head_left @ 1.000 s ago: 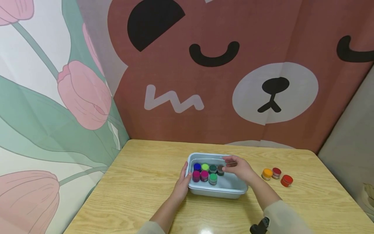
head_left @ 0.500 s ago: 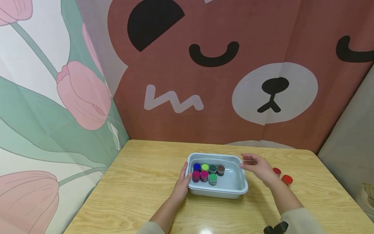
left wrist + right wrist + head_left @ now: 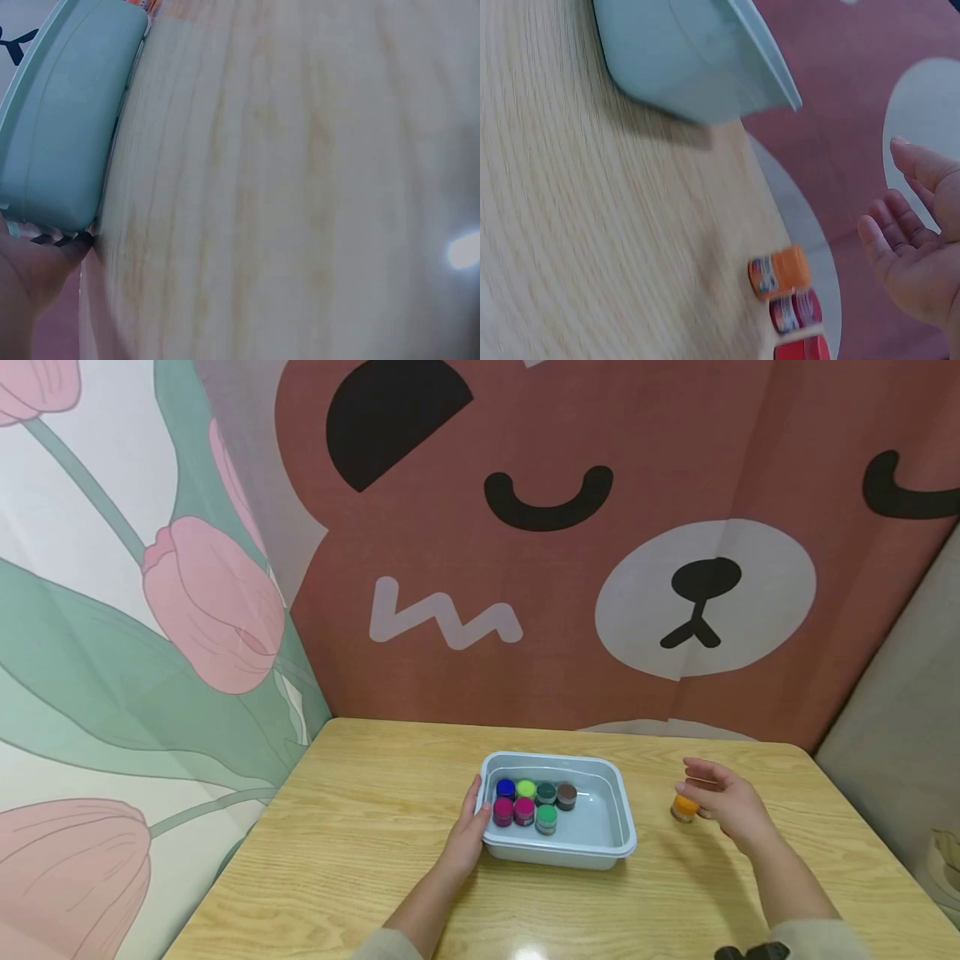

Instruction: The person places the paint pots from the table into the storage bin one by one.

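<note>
Looks like the loading step to me: seven jars (image 3: 525,811) in the tray (image 3: 555,858), two rows toward its left end. Orange jar (image 3: 780,271), dark red jar (image 3: 796,310) and red jar (image 3: 802,349) are out on the table (image 3: 375,827), right of the tray. Left hand (image 3: 467,835) grips the tray's left end, thumb at the rim. Right hand (image 3: 729,803) hangs above the three, fingers loosely bent, holding nothing, not touching. Next move, I'd say: lower onto one, pinch its sides, carry it over to the bare right part. They sit close, so mind the neighbours
</note>
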